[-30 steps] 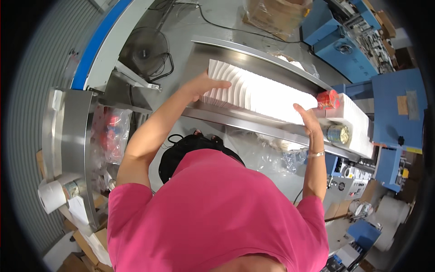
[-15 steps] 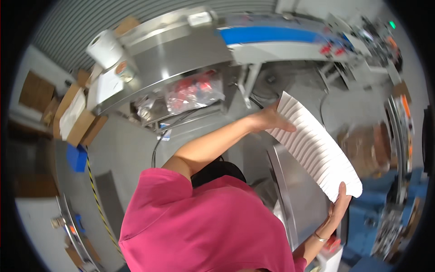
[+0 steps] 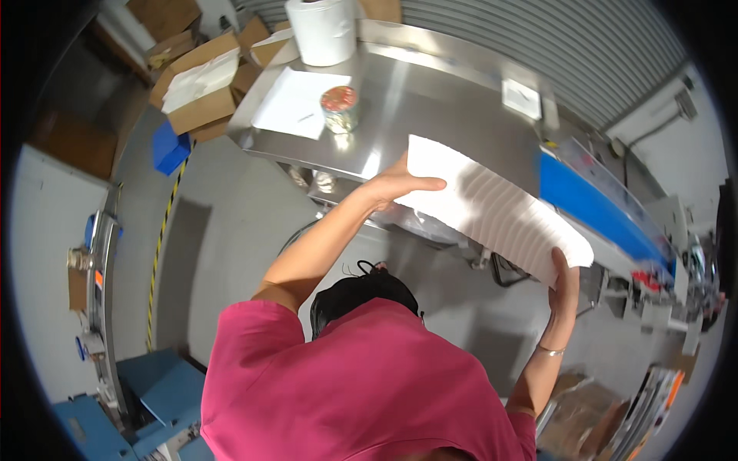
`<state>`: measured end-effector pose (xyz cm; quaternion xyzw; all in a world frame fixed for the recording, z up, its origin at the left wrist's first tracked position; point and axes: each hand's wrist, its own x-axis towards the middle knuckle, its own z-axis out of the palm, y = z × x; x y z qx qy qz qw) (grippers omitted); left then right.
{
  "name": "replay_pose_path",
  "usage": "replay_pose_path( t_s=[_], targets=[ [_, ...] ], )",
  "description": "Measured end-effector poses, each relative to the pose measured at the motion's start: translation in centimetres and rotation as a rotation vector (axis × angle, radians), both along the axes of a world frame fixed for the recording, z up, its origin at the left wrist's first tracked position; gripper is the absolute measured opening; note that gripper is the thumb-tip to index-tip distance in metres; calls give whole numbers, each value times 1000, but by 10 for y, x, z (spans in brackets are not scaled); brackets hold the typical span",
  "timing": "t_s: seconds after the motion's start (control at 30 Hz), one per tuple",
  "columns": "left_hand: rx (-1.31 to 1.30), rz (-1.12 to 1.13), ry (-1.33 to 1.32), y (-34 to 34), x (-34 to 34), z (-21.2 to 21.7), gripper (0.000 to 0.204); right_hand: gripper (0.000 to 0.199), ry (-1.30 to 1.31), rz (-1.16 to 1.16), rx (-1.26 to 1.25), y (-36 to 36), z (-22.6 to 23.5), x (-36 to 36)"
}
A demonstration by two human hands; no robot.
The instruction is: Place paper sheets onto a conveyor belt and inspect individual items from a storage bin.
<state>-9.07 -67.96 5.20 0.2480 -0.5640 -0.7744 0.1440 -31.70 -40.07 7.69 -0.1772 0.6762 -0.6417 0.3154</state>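
A long row of thin white sheets or flat pieces (image 3: 492, 206), pressed together so that ridges run across it, spans between my two hands. Its left end is clasped by my left hand (image 3: 393, 184), thumb lying over the top. My right hand (image 3: 565, 280) grips the right end, thumb on the near side; its other fingers are mostly hidden. The row is held in the air by the front edge of a steel table (image 3: 453, 100), slanting down to the right in the view. Behind my left hand, a clear container with a red-patterned lid (image 3: 340, 107) stands on the table.
White paper (image 3: 296, 104) and a big white roll (image 3: 323, 34) lie and stand on the table's left. A small white card or box (image 3: 521, 98) sits at its right. A blue conveyor belt (image 3: 596, 203) adjoins. Open cardboard boxes (image 3: 198, 88) and a blue bin (image 3: 170, 147) stand left.
My body has turned left, bringing the steel table in front of me. Both hands have carried the white row round to the table's front edge, still holding its two ends.
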Motion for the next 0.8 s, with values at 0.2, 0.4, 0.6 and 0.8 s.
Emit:
replay_pose_path(
  t_s=[0.2,0.4,0.6,0.8],
  targets=[
    [6,181,-211,-67,24,-8,86,52,-173,339,253,-153,-35,-68],
    [-176,185,-478,-84,36,-1,86,57,11,707,284,-268,-46,-125],
    [-603,270,-1143,-73,44,-29,72,82,628,822,774,-357,-37,-133],
    [141,482,-567,-8,-1,-1,65,75,603,1251,311,-432,-31,-162]
  ],
)
